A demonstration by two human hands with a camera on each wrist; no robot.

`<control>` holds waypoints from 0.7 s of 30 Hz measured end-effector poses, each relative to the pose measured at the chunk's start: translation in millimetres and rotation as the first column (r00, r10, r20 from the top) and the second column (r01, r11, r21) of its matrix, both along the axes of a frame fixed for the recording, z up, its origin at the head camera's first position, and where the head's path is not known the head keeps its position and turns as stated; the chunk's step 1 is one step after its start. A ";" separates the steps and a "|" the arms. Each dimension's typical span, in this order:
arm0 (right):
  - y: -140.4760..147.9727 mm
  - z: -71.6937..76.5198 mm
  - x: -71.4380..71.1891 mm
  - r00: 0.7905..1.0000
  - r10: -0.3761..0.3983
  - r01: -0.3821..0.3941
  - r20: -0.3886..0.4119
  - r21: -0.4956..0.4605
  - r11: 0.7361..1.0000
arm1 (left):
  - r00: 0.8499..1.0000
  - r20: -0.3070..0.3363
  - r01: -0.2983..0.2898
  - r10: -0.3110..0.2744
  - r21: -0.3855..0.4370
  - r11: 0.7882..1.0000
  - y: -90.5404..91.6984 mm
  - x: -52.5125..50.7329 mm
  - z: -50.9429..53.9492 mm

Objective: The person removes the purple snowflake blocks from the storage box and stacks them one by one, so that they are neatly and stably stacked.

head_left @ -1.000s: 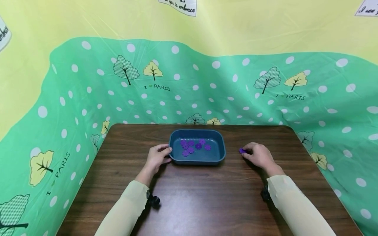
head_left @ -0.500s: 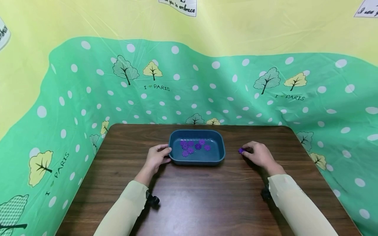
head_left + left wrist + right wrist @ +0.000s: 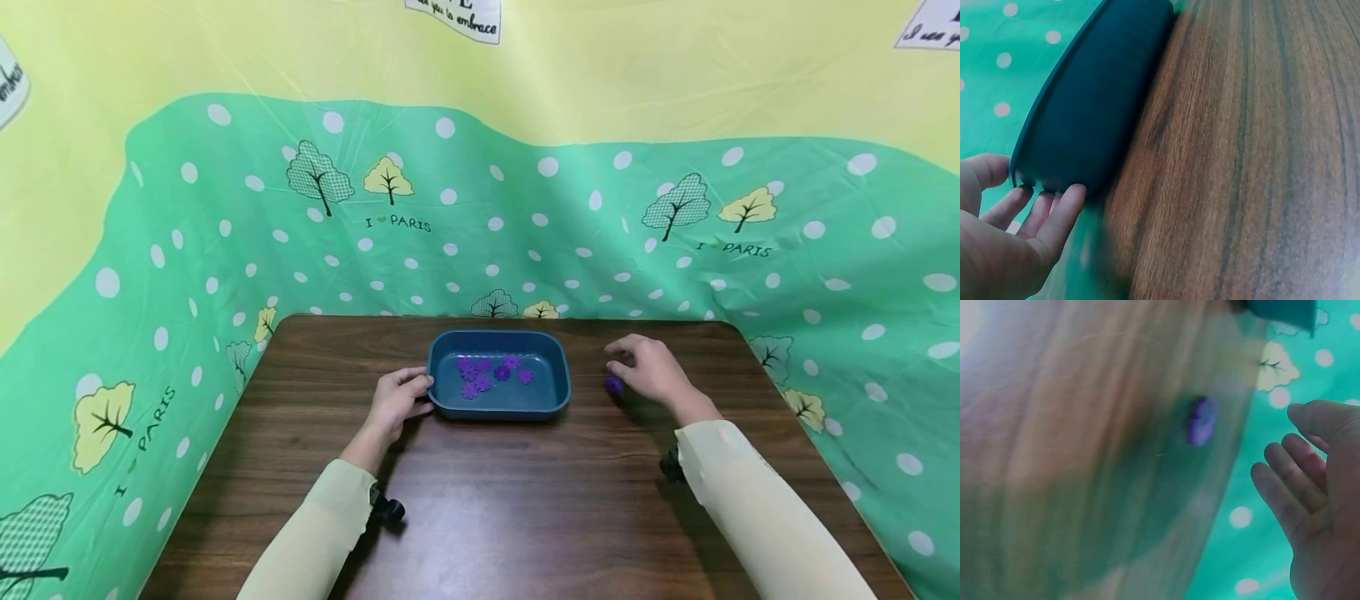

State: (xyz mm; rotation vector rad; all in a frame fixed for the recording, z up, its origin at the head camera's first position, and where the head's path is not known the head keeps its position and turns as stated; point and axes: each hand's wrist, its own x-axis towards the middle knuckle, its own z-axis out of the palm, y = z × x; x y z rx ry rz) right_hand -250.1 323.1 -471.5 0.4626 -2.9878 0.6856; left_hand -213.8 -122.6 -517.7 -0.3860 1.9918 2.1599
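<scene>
A dark blue rectangular tray (image 3: 498, 413) lies on the table, with several purple flower-shaped pieces (image 3: 483, 382) in it. My left hand (image 3: 396, 404) holds the tray's left end, thumb at the rim and fingers against the outer wall; the left wrist view shows the fingers (image 3: 1063, 219) at the tray wall (image 3: 1094, 112). To the right of the tray, a small purple piece (image 3: 614, 384) rests on the wood. Just above and behind it is my right hand (image 3: 654, 371), holding nothing. In the right wrist view this hand (image 3: 1329, 500) is apart from the purple piece (image 3: 1202, 421).
The brown wooden table (image 3: 525, 517) has a green and yellow patterned cloth (image 3: 450, 275) hanging behind it and at its sides. A corner of the tray (image 3: 1285, 311) shows at the top of the right wrist view.
My right hand has let go of the purple piece and moved up and slightly back from it. The piece stays on the table. My left hand has kept its place at the tray.
</scene>
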 end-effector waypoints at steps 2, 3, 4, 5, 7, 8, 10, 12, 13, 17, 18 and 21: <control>-7.0 6.8 -3.1 1.000 0.017 -0.017 -0.011 -0.002 1.000 | 1.000 0.000 -0.001 0.001 -0.001 1.000 -0.1 0.6 0.7; -10.9 10.1 -4.6 1.000 0.026 -0.026 -0.017 -0.004 1.000 | 1.000 0.001 -0.001 0.001 -0.002 1.000 0.0 0.6 1.1; -15.3 13.5 -5.6 0.999 0.036 -0.036 -0.022 -0.007 0.999 | 1.000 0.001 -0.002 0.002 -0.002 1.000 0.0 0.9 1.8; -20.0 16.8 -6.4 0.999 0.047 -0.047 -0.026 -0.011 0.999 | 1.000 0.000 -0.002 0.002 -0.003 1.000 0.1 1.2 2.2; -29.5 22.2 -8.0 0.997 0.070 -0.071 -0.032 -0.027 0.997 | 1.000 -0.002 -0.003 0.003 -0.003 1.000 0.3 1.1 2.6; -34.5 24.1 -8.9 0.996 0.081 -0.082 -0.037 -0.034 0.996 | 1.000 -0.004 -0.004 0.004 -0.003 1.000 0.5 1.0 2.8; -45.2 27.4 -10.0 0.995 0.098 -0.099 -0.037 -0.043 0.994 | 1.000 -0.004 -0.002 0.002 -0.004 1.000 0.4 1.0 3.5; -55.2 28.6 -11.4 0.993 0.116 -0.117 -0.038 -0.048 0.992 | 1.000 -0.004 0.001 -0.001 -0.003 1.000 0.2 1.0 4.0; -60.2 28.9 -11.9 0.991 0.126 -0.128 -0.039 -0.050 0.991 | 1.000 -0.003 0.003 -0.003 -0.004 1.000 0.0 1.1 4.3; -78.5 28.1 -14.6 0.986 0.163 -0.165 -0.043 -0.055 0.985 | 1.000 0.002 0.003 -0.003 -0.005 1.000 -0.3 1.1 4.2; -82.9 27.6 -15.3 0.984 0.171 -0.173 -0.046 -0.051 0.984 | 1.000 0.004 0.002 -0.002 -0.004 1.000 -0.2 0.8 3.8; -96.3 24.1 -17.6 0.981 0.188 -0.189 -0.049 -0.022 0.982 | 1.000 0.006 -0.006 0.006 0.006 1.000 0.2 0.2 1.9</control>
